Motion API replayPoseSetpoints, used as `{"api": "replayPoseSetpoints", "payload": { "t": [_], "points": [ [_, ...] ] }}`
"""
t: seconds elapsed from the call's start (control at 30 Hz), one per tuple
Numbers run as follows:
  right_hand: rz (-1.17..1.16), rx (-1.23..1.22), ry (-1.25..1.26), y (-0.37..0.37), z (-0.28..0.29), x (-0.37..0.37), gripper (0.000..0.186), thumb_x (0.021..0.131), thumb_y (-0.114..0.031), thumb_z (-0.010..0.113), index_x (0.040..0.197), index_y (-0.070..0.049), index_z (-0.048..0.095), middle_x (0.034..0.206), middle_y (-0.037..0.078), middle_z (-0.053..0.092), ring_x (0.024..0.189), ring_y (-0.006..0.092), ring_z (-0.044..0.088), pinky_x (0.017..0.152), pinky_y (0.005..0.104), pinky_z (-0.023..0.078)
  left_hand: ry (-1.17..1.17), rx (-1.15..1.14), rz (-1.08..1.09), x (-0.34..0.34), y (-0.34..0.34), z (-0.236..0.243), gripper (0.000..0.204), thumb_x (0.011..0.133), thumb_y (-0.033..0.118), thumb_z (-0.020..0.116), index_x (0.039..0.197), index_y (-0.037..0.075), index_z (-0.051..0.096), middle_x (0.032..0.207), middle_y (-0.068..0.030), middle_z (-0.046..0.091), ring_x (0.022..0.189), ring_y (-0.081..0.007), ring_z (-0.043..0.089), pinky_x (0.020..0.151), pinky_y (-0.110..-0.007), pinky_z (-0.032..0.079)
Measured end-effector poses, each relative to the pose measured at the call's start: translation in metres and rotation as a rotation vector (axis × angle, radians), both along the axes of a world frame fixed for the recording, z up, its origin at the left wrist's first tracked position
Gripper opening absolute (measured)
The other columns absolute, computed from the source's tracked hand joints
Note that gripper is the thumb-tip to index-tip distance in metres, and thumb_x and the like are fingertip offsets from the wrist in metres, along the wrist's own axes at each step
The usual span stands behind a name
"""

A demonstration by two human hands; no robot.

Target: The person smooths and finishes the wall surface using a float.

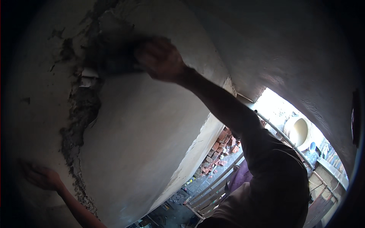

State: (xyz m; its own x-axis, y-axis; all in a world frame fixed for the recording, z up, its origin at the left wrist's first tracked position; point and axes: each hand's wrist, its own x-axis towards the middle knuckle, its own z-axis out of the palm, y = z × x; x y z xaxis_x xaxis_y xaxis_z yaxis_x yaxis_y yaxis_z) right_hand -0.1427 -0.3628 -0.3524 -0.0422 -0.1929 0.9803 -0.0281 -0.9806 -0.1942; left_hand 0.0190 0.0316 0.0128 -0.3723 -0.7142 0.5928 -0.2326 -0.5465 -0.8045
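My right hand (161, 59) is raised across the upper part of the wall, its fingers closed round a dark, flat tool (121, 57). Motion blurs that tool, so its exact kind cannot be made out. It lies over or just in front of a rough, broken channel (81, 114) that runs down the pale plastered wall (129, 133). A light-coloured piece (90, 78) shows in the channel below the tool. At the lower left my left hand (42, 176) has its fingers stretched out. It is beside the wall, left of the channel; whether it touches is unclear.
Far below, a heap of red bricks (219, 150) lies on the ground beside slatted railing (213, 190). Metal tubing (283, 135) crosses the bright opening at right, with a large pale bucket (298, 133) behind it. A dark ceiling or wall surface (281, 49) curves above.
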Motion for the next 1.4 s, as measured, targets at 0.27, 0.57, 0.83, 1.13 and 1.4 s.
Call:
{"api": "replayPoseSetpoints", "payload": {
  "t": [0.27, 0.57, 0.83, 1.13, 1.4],
  "points": [
    [-0.087, 0.607, -0.111, -0.050, -0.141, -0.026, 0.028, 0.091, -0.019, 0.070, 0.113, -0.005, 0.059, 0.103, 0.018, 0.062, 0.095, 0.0406, 0.060, 0.077, 0.0494, 0.053, -0.010, -0.042, -0.017, -0.001, -0.012, -0.008, 0.040, 0.109, 0.028, 0.045, 0.139, 0.004, 0.058, 0.142, -0.0148, 0.058, 0.131, -0.0328, 0.054, 0.109, -0.044, 0.043],
    [0.011, 0.084, -0.076, -0.015, 0.000, -0.003, 0.035, 0.081, -0.022, 0.081, 0.104, -0.006, 0.061, 0.101, 0.013, 0.063, 0.088, 0.0359, 0.061, 0.073, 0.0461, 0.055, -0.011, -0.007, 0.004, -0.001, -0.001, 0.002, 0.040, 0.109, 0.025, 0.046, 0.142, 0.005, 0.055, 0.141, -0.0152, 0.058, 0.130, -0.0343, 0.055, 0.109, -0.045, 0.043],
    [-0.117, 0.684, -0.134, -0.022, -0.139, -0.017, 0.030, 0.091, -0.020, 0.073, 0.112, -0.004, 0.058, 0.099, 0.016, 0.061, 0.090, 0.0379, 0.060, 0.076, 0.0462, 0.052, -0.093, 0.041, -0.010, 0.002, -0.013, -0.007, 0.039, 0.108, 0.023, 0.047, 0.141, 0.003, 0.055, 0.139, -0.0158, 0.060, 0.128, -0.0344, 0.056, 0.106, -0.044, 0.046],
    [0.016, 0.277, -0.090, 0.000, -0.017, -0.004, 0.034, 0.086, -0.022, 0.077, 0.107, -0.004, 0.058, 0.098, 0.016, 0.061, 0.086, 0.0374, 0.061, 0.068, 0.0457, 0.055, -0.062, 0.057, -0.043, -0.002, -0.009, -0.003, 0.039, 0.109, 0.025, 0.046, 0.141, 0.004, 0.056, 0.142, -0.0152, 0.058, 0.131, -0.0328, 0.055, 0.109, -0.044, 0.043],
    [0.057, 0.888, -0.134, 0.020, -0.151, -0.001, 0.029, 0.089, -0.021, 0.074, 0.106, -0.004, 0.059, 0.098, 0.017, 0.061, 0.093, 0.0391, 0.060, 0.075, 0.0481, 0.052, 0.057, -0.054, -0.037, -0.012, -0.023, -0.014, 0.040, 0.109, 0.025, 0.045, 0.141, 0.003, 0.055, 0.142, -0.0160, 0.057, 0.130, -0.0349, 0.055, 0.109, -0.045, 0.044]
  ]
}}
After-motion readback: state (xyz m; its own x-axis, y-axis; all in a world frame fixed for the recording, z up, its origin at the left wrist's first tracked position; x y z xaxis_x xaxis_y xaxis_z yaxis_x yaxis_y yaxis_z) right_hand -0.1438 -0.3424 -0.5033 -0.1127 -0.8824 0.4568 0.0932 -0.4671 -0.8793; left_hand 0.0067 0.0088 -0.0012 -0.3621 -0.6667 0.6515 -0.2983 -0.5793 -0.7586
